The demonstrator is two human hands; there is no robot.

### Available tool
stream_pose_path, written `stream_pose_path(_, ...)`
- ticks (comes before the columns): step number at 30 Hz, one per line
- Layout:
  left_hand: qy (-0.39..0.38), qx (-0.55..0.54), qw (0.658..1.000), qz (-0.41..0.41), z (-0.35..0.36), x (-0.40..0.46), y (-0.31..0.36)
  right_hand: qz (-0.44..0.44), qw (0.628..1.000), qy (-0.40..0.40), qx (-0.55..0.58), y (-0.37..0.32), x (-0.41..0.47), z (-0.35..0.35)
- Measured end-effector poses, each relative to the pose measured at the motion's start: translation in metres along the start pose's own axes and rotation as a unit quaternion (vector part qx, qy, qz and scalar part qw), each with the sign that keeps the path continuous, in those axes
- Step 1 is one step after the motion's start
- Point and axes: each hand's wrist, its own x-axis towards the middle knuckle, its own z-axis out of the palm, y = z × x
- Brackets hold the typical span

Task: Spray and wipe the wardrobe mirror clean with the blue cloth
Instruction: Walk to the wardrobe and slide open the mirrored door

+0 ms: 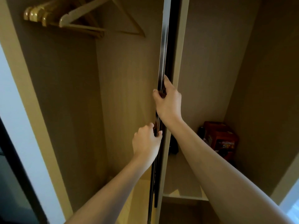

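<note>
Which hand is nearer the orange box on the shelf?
Right. The right hand grips the door edge above and left of the orange box; the left hand grips lower, farther left.

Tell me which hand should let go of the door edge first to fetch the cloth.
Probably the left hand. It grips the door edge lower down, while the right hand holds higher, near mid-height, so it seems better placed to steady the door alone. No cloth or spray is in view.

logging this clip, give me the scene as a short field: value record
left hand: left hand grips the door edge, lower down
right hand: right hand grips the same edge, higher up
left compartment: wooden hangers at top
right compartment: orange box on the shelf
blue cloth: not in view
spray bottle: not in view
</note>
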Motion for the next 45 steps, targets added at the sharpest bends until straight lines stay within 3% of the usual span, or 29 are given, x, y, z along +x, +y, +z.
stream_pose_path(28,0.018,0.051,0.998,0.034,-0.035,-0.062,0.008,-0.005,0.999,0.034,0.014,-0.037,-0.051,-0.016)
stream_pose_path(45,0.058,0.05,0.997,-0.003,-0.056,-0.133,0.03,0.0,0.998,-0.015,0.056,-0.073,-0.102,-0.057)
